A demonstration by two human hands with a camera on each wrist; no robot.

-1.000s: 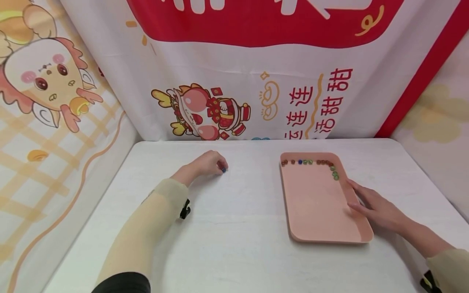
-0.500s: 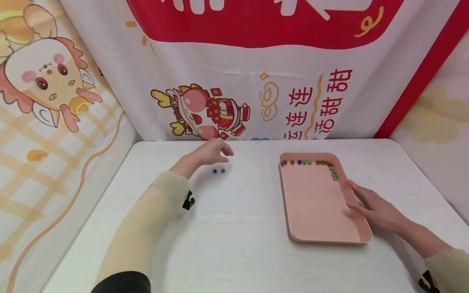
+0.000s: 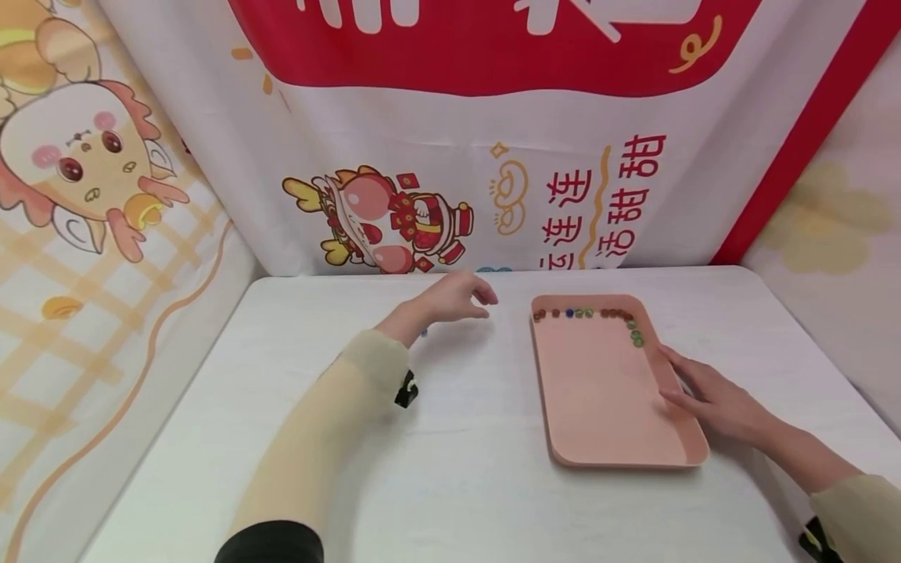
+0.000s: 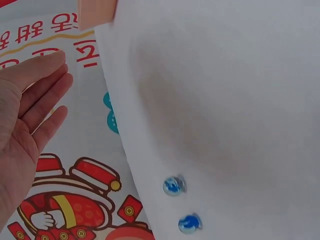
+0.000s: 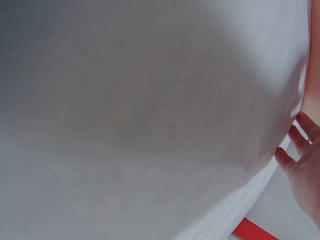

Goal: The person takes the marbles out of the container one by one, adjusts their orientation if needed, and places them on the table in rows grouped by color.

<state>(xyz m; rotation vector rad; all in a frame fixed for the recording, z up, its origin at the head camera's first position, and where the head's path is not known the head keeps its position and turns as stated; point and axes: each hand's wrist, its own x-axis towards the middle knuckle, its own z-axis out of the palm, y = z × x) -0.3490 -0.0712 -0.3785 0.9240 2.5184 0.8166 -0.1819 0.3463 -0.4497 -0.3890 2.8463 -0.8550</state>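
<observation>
White rectangular worktop [image 3: 450, 485]. Shallow pale-pink rectangular tray [image 3: 605, 391] on right half. Right hand [image 3: 721, 403] hangs onto tray's right rim. Left hand [image 3: 454, 299] has nothing, thumb and fingers loosely apart, near far edge. Round brown, green, blue marbles [image 3: 617, 313] line tray's far edge, far-right corner; two clear-and-blue glass marbles [image 4: 173, 186] left of tray.

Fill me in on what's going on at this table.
A person's right hand holds the right side of a pink tray. Inside, marbles in brown, green and blue line the far edge and round the far right corner. The left hand, with nothing visible in it, hovers over the white table. Two blue marbles lie outside the tray.
</observation>
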